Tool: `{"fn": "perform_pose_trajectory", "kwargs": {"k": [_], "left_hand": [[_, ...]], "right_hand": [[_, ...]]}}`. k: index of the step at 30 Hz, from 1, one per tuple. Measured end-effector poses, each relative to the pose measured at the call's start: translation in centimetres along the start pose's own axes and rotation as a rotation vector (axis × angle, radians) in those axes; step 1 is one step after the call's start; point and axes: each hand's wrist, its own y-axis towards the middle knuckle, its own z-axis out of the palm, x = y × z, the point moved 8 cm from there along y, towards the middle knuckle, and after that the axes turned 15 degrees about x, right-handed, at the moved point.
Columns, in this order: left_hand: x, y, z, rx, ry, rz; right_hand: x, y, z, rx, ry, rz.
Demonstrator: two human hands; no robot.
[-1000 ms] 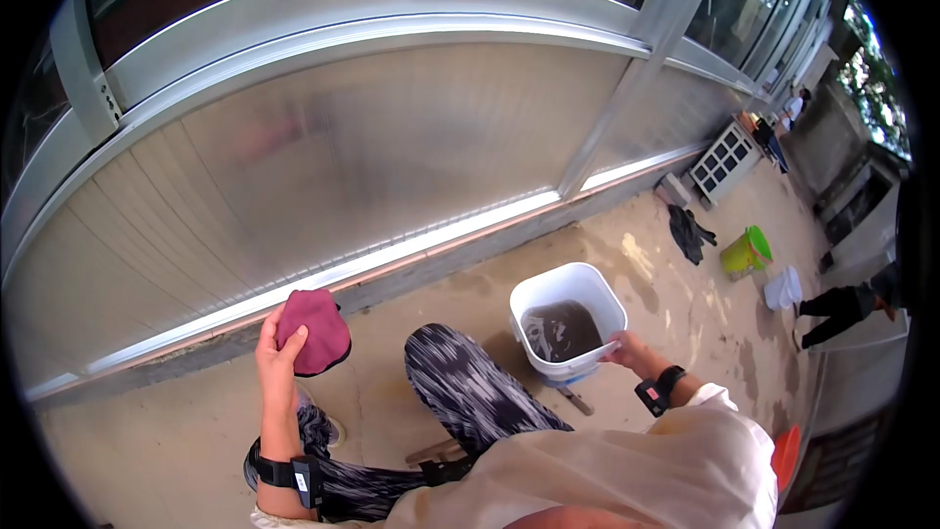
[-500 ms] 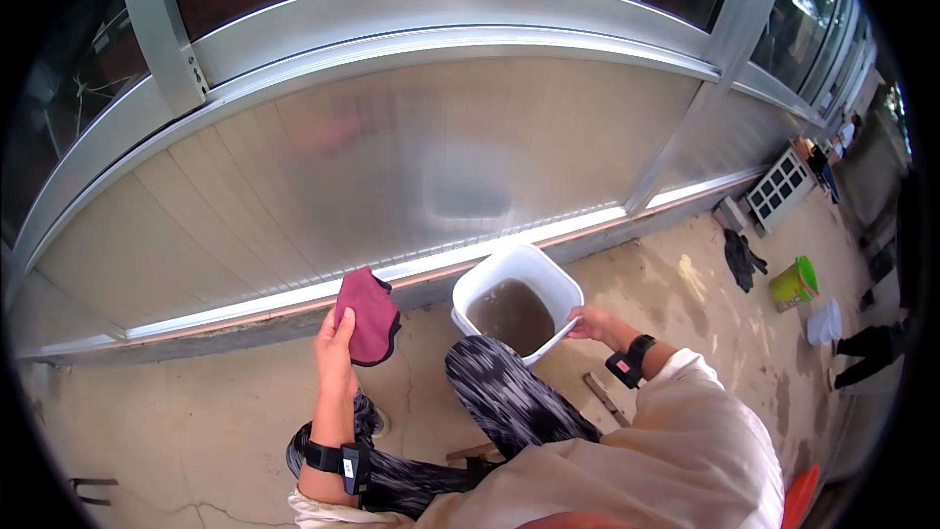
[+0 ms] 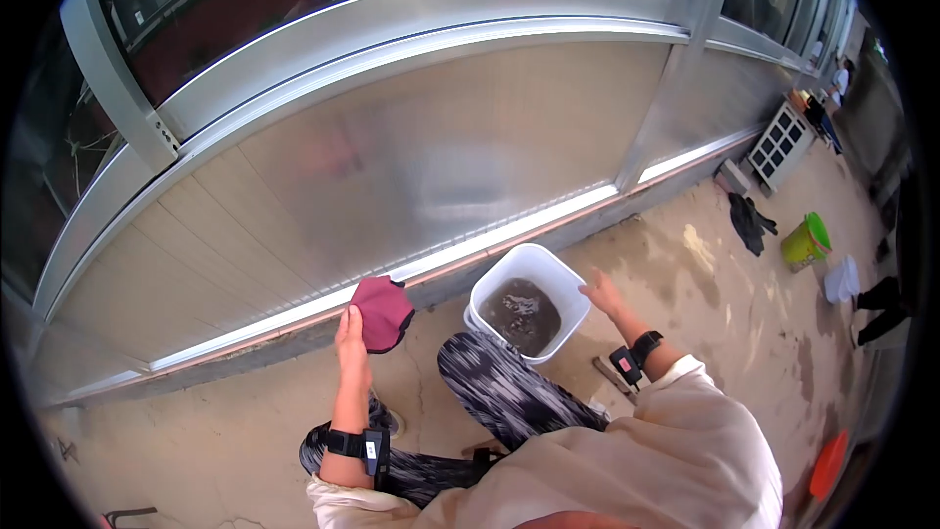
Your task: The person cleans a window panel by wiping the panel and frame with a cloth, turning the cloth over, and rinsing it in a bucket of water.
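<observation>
My left hand (image 3: 352, 333) holds a dark red cloth (image 3: 383, 314) with black edging, in front of the wall's base. To its right, a white square bucket (image 3: 571, 281) with murky grey water (image 3: 521, 317) stands on the ground beside my knee. At the bucket's right rim is my right hand (image 3: 599, 288), its fingers close to the edge; whether they grip the rim is too small to tell.
A metal-framed panel wall (image 3: 470, 137) runs across the front. Rightward lie black gloves (image 3: 751, 224), a green bucket (image 3: 806, 242), a small white bucket (image 3: 841, 280) and an orange basin (image 3: 828, 465). A person in dark trousers (image 3: 883, 309) stands at far right.
The white bucket has come nearer the wall and my knee since the first frame. My right hand's fingers have loosened from their pinch on the rim. The cloth remains in my left hand.
</observation>
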Motion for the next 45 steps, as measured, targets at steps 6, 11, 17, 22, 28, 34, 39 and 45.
{"fn": "perform_pose_trajectory", "kwargs": {"k": [6, 11, 17, 22, 28, 34, 39, 45], "left_hand": [[-4.6, 0.5, 15.2, 0.451, 0.487, 0.224], [-7.6, -1.1, 23.1, 0.660, 0.443, 0.238], [-11.7, -2.5, 13.4, 0.417, 0.604, 0.138], [-10.1, -5.2, 0.8, 0.198, 0.625, -0.044], [-8.9, -9.1, -3.7, 0.096, 0.587, -0.164], [-9.7, -9.0, -4.2, 0.193, 0.572, -0.176], [-9.8, -6.0, -1.2, 0.320, 0.548, -0.082], [-8.3, -3.2, 5.2, 0.480, 0.462, 0.012]], "right_hand": [[25.7, -12.4, -1.3, 0.627, 0.612, -0.704], [29.0, -12.8, -1.6, 0.598, 0.871, -0.697], [27.6, -7.8, -20.3, 0.090, 0.955, -0.818], [28.4, -4.0, -40.2, -0.689, 0.598, -1.017], [32.3, -1.2, -41.2, -1.185, -0.149, -0.417], [39.0, -3.1, -35.0, -1.169, -0.460, -0.524], [48.8, -8.8, -23.3, -1.183, -0.636, -0.889], [60.4, -13.5, -9.0, -1.017, -0.491, -1.243]]}}
